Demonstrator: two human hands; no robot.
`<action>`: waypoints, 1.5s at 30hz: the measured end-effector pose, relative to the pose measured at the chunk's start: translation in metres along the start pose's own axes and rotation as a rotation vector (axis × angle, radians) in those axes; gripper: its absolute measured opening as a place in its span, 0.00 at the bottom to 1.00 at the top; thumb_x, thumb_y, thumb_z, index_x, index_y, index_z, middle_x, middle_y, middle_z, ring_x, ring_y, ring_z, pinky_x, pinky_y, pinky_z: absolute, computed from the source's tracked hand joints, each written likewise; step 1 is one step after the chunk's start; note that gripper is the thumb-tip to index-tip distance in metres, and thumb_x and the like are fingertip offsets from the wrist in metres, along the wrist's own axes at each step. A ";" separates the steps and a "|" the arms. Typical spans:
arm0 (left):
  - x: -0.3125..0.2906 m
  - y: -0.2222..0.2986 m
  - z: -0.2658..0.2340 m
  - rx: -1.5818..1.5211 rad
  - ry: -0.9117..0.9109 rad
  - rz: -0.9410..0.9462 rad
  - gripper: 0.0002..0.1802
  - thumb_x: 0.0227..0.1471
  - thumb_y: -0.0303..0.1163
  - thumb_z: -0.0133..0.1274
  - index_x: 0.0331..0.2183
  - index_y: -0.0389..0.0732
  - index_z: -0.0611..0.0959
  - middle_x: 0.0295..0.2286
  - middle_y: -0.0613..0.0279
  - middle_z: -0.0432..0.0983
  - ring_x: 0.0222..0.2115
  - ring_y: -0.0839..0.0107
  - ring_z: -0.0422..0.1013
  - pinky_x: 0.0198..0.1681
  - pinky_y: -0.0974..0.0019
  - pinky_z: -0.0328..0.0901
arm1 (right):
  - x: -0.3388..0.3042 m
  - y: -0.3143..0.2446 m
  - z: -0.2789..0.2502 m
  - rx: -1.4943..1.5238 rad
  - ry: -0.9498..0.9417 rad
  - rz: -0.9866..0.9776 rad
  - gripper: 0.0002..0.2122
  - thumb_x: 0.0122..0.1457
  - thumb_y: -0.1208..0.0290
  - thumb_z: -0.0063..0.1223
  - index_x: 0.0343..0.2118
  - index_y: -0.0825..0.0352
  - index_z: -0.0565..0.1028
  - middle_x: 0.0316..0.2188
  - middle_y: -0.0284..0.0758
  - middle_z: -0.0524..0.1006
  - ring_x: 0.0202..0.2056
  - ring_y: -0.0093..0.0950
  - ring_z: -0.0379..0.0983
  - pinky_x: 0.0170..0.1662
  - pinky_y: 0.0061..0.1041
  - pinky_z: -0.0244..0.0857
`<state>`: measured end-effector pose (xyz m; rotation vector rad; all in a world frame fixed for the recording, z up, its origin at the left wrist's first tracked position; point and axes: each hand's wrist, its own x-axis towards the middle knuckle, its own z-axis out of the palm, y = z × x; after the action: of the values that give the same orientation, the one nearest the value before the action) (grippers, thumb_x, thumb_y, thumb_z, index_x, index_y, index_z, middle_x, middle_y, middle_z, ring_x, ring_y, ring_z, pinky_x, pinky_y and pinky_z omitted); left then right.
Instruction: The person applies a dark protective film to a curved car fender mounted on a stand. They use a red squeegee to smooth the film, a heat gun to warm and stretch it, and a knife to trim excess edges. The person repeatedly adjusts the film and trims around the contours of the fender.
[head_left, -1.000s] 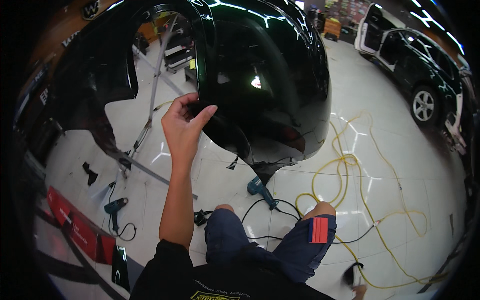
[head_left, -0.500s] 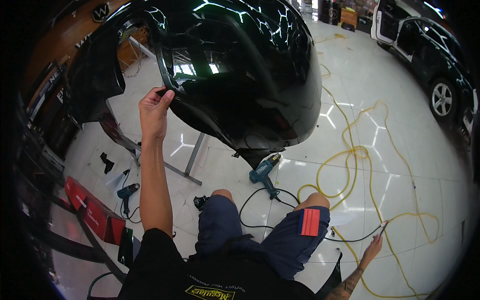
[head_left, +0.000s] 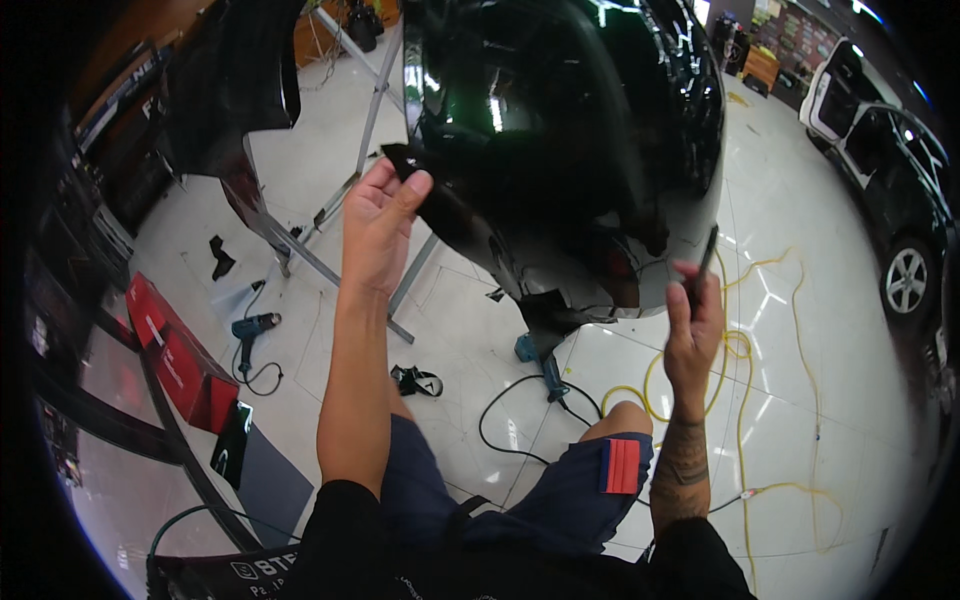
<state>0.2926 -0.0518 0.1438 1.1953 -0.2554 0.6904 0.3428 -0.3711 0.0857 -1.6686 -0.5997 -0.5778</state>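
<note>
A glossy black car bumper (head_left: pixel 560 140) hangs in front of me, with black film along its lower edge. Between the thumb and fingers of my left hand (head_left: pixel 382 225) is pinched a pointed flap of the black film (head_left: pixel 402 158), drawn out from the bumper's left edge. My right hand (head_left: pixel 695 325) is raised beside the bumper's lower right side, closed round a slim dark pen-like tool (head_left: pixel 709 250) that points up; its exact kind is unclear. A loose dark flap of film (head_left: pixel 547 315) hangs from the bumper's bottom.
A teal heat gun (head_left: pixel 545 365) lies on the floor below the bumper, another heat gun (head_left: pixel 255 326) to the left by a red box (head_left: pixel 180 360). A red squeegee (head_left: pixel 621 466) rests on my thigh. Yellow cord (head_left: pixel 740 400) loops at right; a metal stand (head_left: pixel 375 300) is behind.
My right hand has risen from the lower right to the bumper's side with the slim tool. My left hand now pulls the film's corner away from the edge. The view has shifted.
</note>
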 end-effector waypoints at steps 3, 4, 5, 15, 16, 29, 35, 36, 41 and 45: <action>-0.011 -0.015 0.009 -0.038 -0.002 -0.101 0.17 0.49 0.26 0.60 0.42 0.34 0.77 0.38 0.60 0.77 0.39 0.75 0.72 0.49 0.71 0.63 | 0.017 -0.025 0.033 0.132 -0.005 -0.057 0.10 0.62 0.74 0.46 0.45 0.69 0.69 0.24 0.26 0.67 0.25 0.16 0.60 0.28 0.15 0.54; -0.012 -0.017 0.008 -0.056 0.016 -0.129 0.18 0.48 0.26 0.61 0.42 0.35 0.77 0.38 0.61 0.77 0.38 0.75 0.72 0.48 0.70 0.64 | 0.020 -0.030 0.038 0.147 -0.052 -0.038 0.10 0.62 0.74 0.46 0.45 0.70 0.69 0.24 0.27 0.67 0.25 0.15 0.60 0.28 0.15 0.54; -0.010 -0.020 0.005 -0.084 0.017 -0.159 0.17 0.47 0.25 0.62 0.41 0.35 0.77 0.37 0.62 0.77 0.38 0.75 0.72 0.47 0.70 0.64 | 0.022 -0.038 0.041 0.155 -0.095 -0.017 0.10 0.62 0.74 0.45 0.45 0.70 0.69 0.24 0.27 0.68 0.25 0.15 0.60 0.28 0.15 0.54; -0.006 -0.037 -0.005 -0.172 -0.066 -0.193 0.13 0.45 0.22 0.63 0.36 0.38 0.81 0.32 0.65 0.78 0.33 0.76 0.73 0.43 0.69 0.66 | -0.034 -0.145 0.013 -0.254 -0.414 -0.457 0.04 0.43 0.76 0.54 0.22 0.65 0.79 0.13 0.27 0.71 0.11 0.19 0.61 0.16 0.20 0.50; -0.006 -0.037 -0.005 -0.174 -0.068 -0.183 0.13 0.45 0.23 0.63 0.36 0.38 0.81 0.32 0.65 0.78 0.33 0.76 0.73 0.43 0.69 0.66 | -0.040 -0.161 0.011 -0.216 -0.431 -0.530 0.03 0.43 0.75 0.57 0.23 0.66 0.80 0.12 0.27 0.70 0.10 0.18 0.60 0.15 0.19 0.48; -0.011 -0.032 0.005 -0.187 -0.055 -0.109 0.11 0.45 0.22 0.62 0.35 0.35 0.81 0.32 0.62 0.79 0.32 0.75 0.73 0.43 0.69 0.65 | -0.083 -0.141 -0.063 0.405 -0.484 -0.345 0.11 0.56 0.65 0.51 0.37 0.66 0.75 0.26 0.34 0.73 0.22 0.25 0.67 0.26 0.24 0.60; -0.010 -0.034 0.004 -0.134 -0.069 -0.127 0.12 0.46 0.22 0.61 0.36 0.37 0.80 0.32 0.63 0.78 0.35 0.73 0.72 0.46 0.68 0.64 | -0.203 0.010 -0.016 -0.989 -0.288 0.371 0.29 0.44 0.57 0.65 0.50 0.64 0.72 0.47 0.53 0.68 0.46 0.48 0.68 0.43 0.43 0.64; -0.010 -0.032 0.003 -0.106 -0.059 -0.127 0.12 0.47 0.22 0.61 0.37 0.38 0.79 0.33 0.63 0.78 0.36 0.73 0.72 0.48 0.66 0.63 | -0.227 0.019 -0.007 -1.089 -0.350 0.399 0.31 0.43 0.55 0.66 0.51 0.62 0.71 0.49 0.54 0.67 0.48 0.51 0.66 0.43 0.46 0.63; -0.012 -0.030 0.003 -0.109 -0.087 -0.106 0.12 0.48 0.25 0.61 0.37 0.39 0.79 0.33 0.64 0.77 0.38 0.72 0.71 0.51 0.64 0.61 | -0.233 0.010 0.004 -1.090 -0.413 0.664 0.35 0.40 0.55 0.69 0.53 0.62 0.69 0.50 0.54 0.66 0.49 0.52 0.65 0.42 0.45 0.65; -0.012 -0.028 0.001 -0.137 -0.106 -0.102 0.11 0.47 0.27 0.63 0.35 0.39 0.80 0.32 0.66 0.77 0.35 0.75 0.70 0.48 0.67 0.61 | -0.229 0.043 0.005 -0.912 -0.471 0.638 0.30 0.40 0.60 0.70 0.47 0.68 0.72 0.38 0.49 0.73 0.41 0.43 0.72 0.37 0.35 0.67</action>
<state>0.3003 -0.0620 0.1165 1.1070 -0.3232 0.5133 0.2013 -0.3898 -0.0985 -2.7382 -0.0622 0.0617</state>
